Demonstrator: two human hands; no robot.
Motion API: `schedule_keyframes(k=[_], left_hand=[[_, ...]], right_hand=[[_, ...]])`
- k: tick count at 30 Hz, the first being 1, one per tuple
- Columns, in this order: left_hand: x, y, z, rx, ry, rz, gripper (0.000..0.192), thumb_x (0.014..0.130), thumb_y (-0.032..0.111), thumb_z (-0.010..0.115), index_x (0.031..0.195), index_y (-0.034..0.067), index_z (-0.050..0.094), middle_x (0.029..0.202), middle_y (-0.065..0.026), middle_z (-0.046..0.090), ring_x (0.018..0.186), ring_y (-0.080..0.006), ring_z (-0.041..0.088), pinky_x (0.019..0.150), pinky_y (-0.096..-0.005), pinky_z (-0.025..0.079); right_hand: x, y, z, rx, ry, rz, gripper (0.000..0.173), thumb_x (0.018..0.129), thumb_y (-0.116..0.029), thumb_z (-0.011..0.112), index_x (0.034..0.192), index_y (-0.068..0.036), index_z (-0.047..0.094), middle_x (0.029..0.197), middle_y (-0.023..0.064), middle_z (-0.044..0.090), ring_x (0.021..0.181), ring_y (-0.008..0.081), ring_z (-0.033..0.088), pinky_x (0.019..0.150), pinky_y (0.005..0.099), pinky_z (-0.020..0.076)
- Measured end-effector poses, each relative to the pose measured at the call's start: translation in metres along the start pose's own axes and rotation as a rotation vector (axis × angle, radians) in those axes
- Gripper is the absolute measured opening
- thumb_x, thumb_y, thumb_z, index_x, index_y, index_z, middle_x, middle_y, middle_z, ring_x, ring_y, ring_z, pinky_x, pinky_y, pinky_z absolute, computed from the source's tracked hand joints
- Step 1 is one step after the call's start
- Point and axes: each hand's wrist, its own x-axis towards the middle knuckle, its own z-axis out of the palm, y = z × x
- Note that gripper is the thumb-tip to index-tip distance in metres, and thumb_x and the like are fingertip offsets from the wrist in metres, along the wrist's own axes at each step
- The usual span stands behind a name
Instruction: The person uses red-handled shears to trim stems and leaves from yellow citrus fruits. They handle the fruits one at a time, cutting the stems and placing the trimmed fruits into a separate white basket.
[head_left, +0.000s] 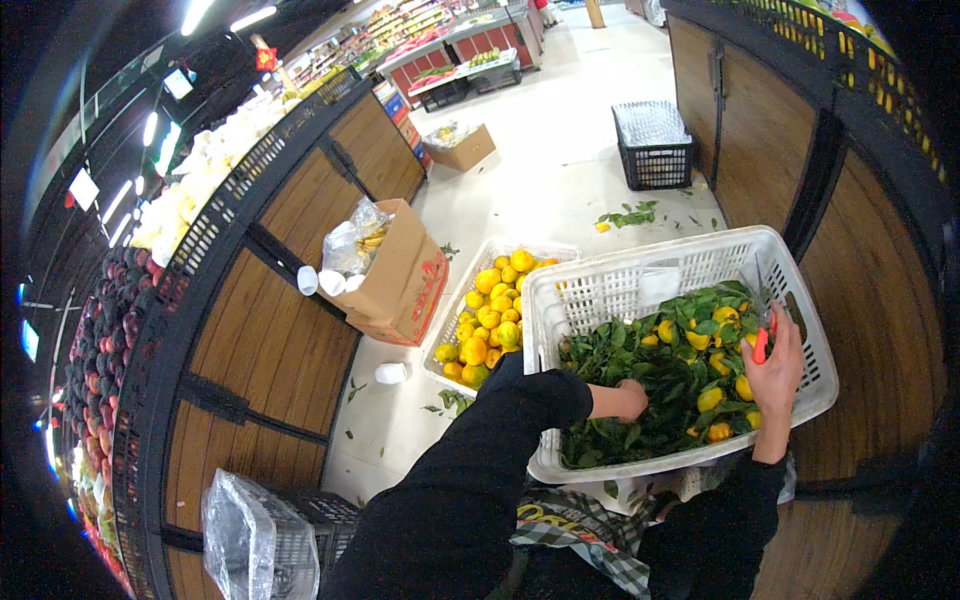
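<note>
A white plastic crate stands before me, holding leafy branches and yellow-orange citrus fruit. My left hand reaches down into the leaves at the crate's near left. Its fingers are mostly hidden there, so what they hold does not show. Over the crate's right end, my right hand holds scissors with red handles, their blades pointing away from me. Left of this crate, a second white crate holds loose citrus fruit without leafy branches, partly covered by my sleeve.
A cardboard box with plastic bags stands left, near a white cup-like object on the floor. Wooden display stands rise on both sides. A black crate stands farther off, and fallen leaves litter the tiles.
</note>
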Motion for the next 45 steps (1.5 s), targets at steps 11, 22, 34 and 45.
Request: schedule_keyframes(k=[11, 22, 34, 45], left_hand=[[-0.132, -0.068, -0.127, -1.215, 0.673, 0.338, 0.050, 0.088, 0.037, 0.072, 0.119, -0.001, 0.061, 0.105, -0.0100, 0.070, 0.092, -0.0229, 0.069, 0.078, -0.0377, 0.057], [-0.160, -0.087, -0.138, -2.294, 0.428, 0.787, 0.047, 0.100, 0.037, 0.041, 0.127, -0.001, 0.051, 0.108, -0.0161, 0.068, 0.086, -0.0289, 0.070, 0.072, -0.0368, 0.059], [-0.175, -0.089, -0.145, -2.321, 0.480, 0.995, 0.058, 0.101, 0.059, 0.040, 0.126, 0.009, 0.054, 0.102, -0.0131, 0.067, 0.066, -0.0158, 0.059, 0.060, -0.0265, 0.052], [-0.176, -0.072, -0.147, -2.113, 0.359, 0.704, 0.070, 0.097, 0.072, 0.021, 0.105, 0.011, 0.054, 0.075, -0.0060, 0.054, 0.056, -0.0176, 0.050, 0.052, -0.0307, 0.040]], right_hand=[[0.005, -0.014, -0.007, 0.051, 0.058, 0.049, 0.070, 0.071, -0.021, 0.080, 0.135, -0.014, 0.051, 0.105, 0.0139, 0.061, 0.098, 0.0360, 0.060, 0.085, 0.0464, 0.0496], [0.003, -0.019, -0.011, 0.076, -0.078, 0.089, 0.065, 0.072, -0.024, 0.078, 0.132, -0.017, 0.055, 0.096, 0.0135, 0.061, 0.088, 0.0349, 0.064, 0.077, 0.0442, 0.0531], [-0.003, -0.017, -0.007, 0.052, -0.244, -0.014, 0.057, 0.076, -0.028, 0.074, 0.129, -0.019, 0.059, 0.088, 0.0144, 0.064, 0.080, 0.0349, 0.066, 0.071, 0.0451, 0.0550], [-0.006, -0.027, -0.005, -0.041, -0.225, -0.088, 0.056, 0.074, -0.024, 0.073, 0.127, -0.017, 0.060, 0.084, 0.0152, 0.063, 0.074, 0.0339, 0.066, 0.065, 0.0457, 0.0544]])
